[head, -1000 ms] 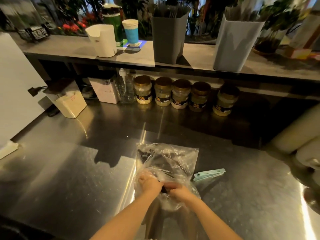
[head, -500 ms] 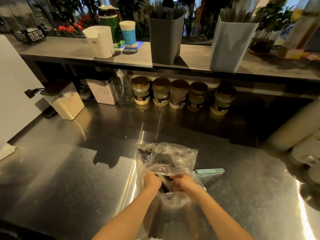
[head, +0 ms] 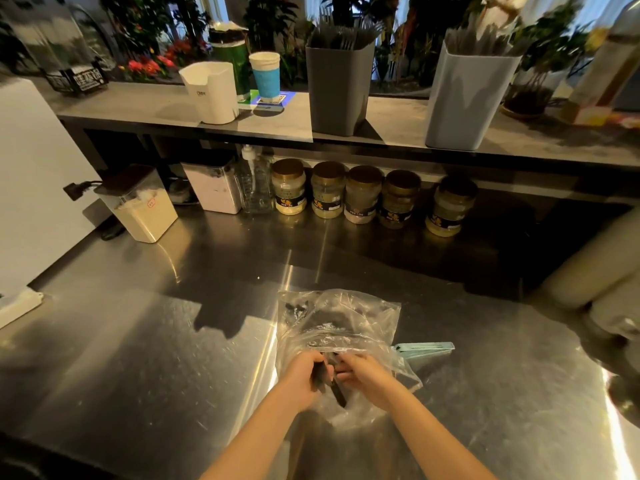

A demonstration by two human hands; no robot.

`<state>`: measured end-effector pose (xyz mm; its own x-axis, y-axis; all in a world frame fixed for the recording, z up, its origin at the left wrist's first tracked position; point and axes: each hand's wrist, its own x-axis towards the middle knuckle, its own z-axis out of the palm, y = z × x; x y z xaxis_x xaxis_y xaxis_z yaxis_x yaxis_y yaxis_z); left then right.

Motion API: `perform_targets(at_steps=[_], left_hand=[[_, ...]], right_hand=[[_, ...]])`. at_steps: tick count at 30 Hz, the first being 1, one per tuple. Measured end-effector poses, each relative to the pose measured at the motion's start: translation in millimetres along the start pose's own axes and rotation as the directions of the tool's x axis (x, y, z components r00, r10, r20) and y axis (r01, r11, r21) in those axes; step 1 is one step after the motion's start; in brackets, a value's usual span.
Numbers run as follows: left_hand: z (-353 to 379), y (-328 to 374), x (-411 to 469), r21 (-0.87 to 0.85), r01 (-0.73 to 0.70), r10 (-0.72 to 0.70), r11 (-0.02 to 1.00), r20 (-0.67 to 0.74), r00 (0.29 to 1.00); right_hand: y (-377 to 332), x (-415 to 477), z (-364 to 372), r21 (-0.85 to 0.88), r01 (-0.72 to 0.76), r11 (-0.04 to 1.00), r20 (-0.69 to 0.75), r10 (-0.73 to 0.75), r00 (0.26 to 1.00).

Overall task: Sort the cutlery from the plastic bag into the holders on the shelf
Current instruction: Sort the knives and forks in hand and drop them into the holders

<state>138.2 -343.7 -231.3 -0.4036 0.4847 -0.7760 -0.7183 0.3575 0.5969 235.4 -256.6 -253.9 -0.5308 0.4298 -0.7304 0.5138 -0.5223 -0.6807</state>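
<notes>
A clear plastic bag (head: 341, 323) with dark cutlery inside lies on the steel counter (head: 138, 341). Both my hands are at its near open end. My left hand (head: 304, 379) grips a few black cutlery pieces (head: 334, 388) whose handles stick out toward me. My right hand (head: 363, 377) pinches the same bundle from the right. On the shelf above stand a dark grey holder (head: 337, 88) with forks and a light grey holder (head: 465, 98) with more cutlery.
A mint-green bag clip (head: 424, 351) lies right of the bag. Several jars (head: 360, 197), a pump bottle (head: 254, 185) and a flour container (head: 143, 209) line the counter's back. A white jug (head: 211, 91) and a blue cup (head: 265, 77) stand on the shelf.
Both hands have drawn back toward me, and black cutlery handles have come out of the bag's mouth between them. The bag has stayed where it was.
</notes>
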Motion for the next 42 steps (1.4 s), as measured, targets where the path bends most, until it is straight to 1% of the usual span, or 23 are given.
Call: perform_targets(at_steps=[2,3,5,6,7,9,11,14,16,18,20,22,25,27,29,31,33,35,36,38,40,41,42], left_hand=[[0.7,0.2,-2.0,0.004,-0.002,0.002,1.000,0.034,0.999],[1.4,-0.4,-4.2,0.020,0.005,-0.006,1.000,0.071,0.997],[3.4,-0.9,-14.1,0.113,0.013,-0.032,0.993,0.169,0.985],[4.6,-1.8,-19.3,0.176,0.010,-0.047,0.984,0.209,0.977],[5.8,-3.9,-21.9,0.237,-0.002,-0.056,0.972,0.237,0.970],[7.3,-6.7,-25.9,0.330,-0.047,-0.045,0.943,0.263,0.964],[8.1,-5.3,-25.8,0.357,-0.049,-0.046,0.933,0.254,0.966],[5.5,4.9,-25.4,0.360,0.035,-0.138,0.932,0.267,0.954],[0.9,10.7,-24.7,0.358,0.063,-0.171,0.932,0.278,0.945],[-0.7,11.7,-24.9,0.382,0.043,-0.163,0.923,0.288,0.944],[0.2,6.8,-23.3,0.413,0.009,-0.133,0.911,0.273,0.953],[2.4,1.4,-20.4,0.406,-0.017,-0.089,0.914,0.240,0.967],[4.0,0.9,-16.5,0.372,0.007,-0.075,0.928,0.169,0.983],[2.8,5.1,-16.2,0.383,0.051,-0.095,0.922,0.098,0.991],[0.9,8.3,-11.7,0.393,0.096,-0.120,0.914,0.035,0.992],[-0.1,11.7,-5.4,0.369,0.133,-0.138,0.920,-0.014,0.990],[-2.0,15.9,0.8,0.401,0.133,-0.125,0.906,-0.047,0.991],[-3.4,20.0,5.6,0.452,0.118,-0.103,0.884,-0.059,0.993],[-3.2,20.2,9.5,0.470,0.115,-0.089,0.875,-0.078,0.993],[0.7,19.0,15.6,0.478,0.110,-0.054,0.871,-0.131,0.990],[5.4,15.6,21.4,0.536,0.080,0.047,0.840,-0.220,0.974],[7.5,13.9,24.9,0.589,0.057,0.114,0.806,-0.249,0.962],[8.9,12.6,27.2,0.644,0.036,0.163,0.764,-0.246,0.955]], right_hand=[[0.0,-0.3,1.0,0.123,-0.034,0.992,0.003,0.034,0.999],[-2.4,-2.9,1.2,0.194,-0.069,0.979,0.029,0.065,0.998],[-6.3,-6.4,1.6,0.322,-0.160,0.933,0.069,0.146,0.987],[-7.8,-7.5,2.1,0.356,-0.204,0.912,0.081,0.188,0.979],[-8.9,-7.3,3.8,0.363,-0.237,0.901,0.090,0.219,0.972],[-7.6,-4.5,6.3,0.300,-0.274,0.914,0.086,0.260,0.962],[-6.3,-7.7,8.5,0.296,-0.283,0.912,0.070,0.275,0.959],[-6.2,-16.1,7.3,0.439,-0.235,0.867,0.071,0.228,0.971],[-5.7,-18.6,3.3,0.544,-0.203,0.814,0.058,0.204,0.977],[-4.3,-18.6,0.6,0.616,-0.190,0.764,0.070,0.186,0.980],[-3.2,-17.0,0.7,0.632,-0.193,0.750,0.071,0.192,0.979],[-1.1,-15.1,0.9,0.644,-0.197,0.739,0.067,0.202,0.977],[0.1,-10.3,0.6,0.691,-0.176,0.701,0.020,0.226,0.974],[-1.0,-11.2,0.9,0.684,-0.156,0.713,-0.013,0.226,0.974],[-2.6,-13.2,0.7,0.646,-0.130,0.752,-0.061,0.221,0.973],[-4.1,-12.8,-0.2,0.644,-0.090,0.759,-0.100,0.201,0.974],[-6.2,-10.6,-2.8,0.665,-0.073,0.743,-0.117,0.200,0.973],[-8.2,-10.0,-6.7,0.664,-0.089,0.742,-0.123,0.225,0.967],[-9.2,-9.6,-9.6,0.636,-0.108,0.764,-0.129,0.244,0.961],[-11.7,-7.4,-13.8,0.517,-0.145,0.843,-0.139,0.250,0.958],[-17.7,-4.2,-14.4,0.374,-0.146,0.916,-0.134,0.209,0.969],[-22.2,-3.5,-13.6,0.311,-0.129,0.942,-0.126,0.176,0.976],[-26.8,-2.6,-12.3,0.242,-0.098,0.965,-0.121,0.130,0.984]])
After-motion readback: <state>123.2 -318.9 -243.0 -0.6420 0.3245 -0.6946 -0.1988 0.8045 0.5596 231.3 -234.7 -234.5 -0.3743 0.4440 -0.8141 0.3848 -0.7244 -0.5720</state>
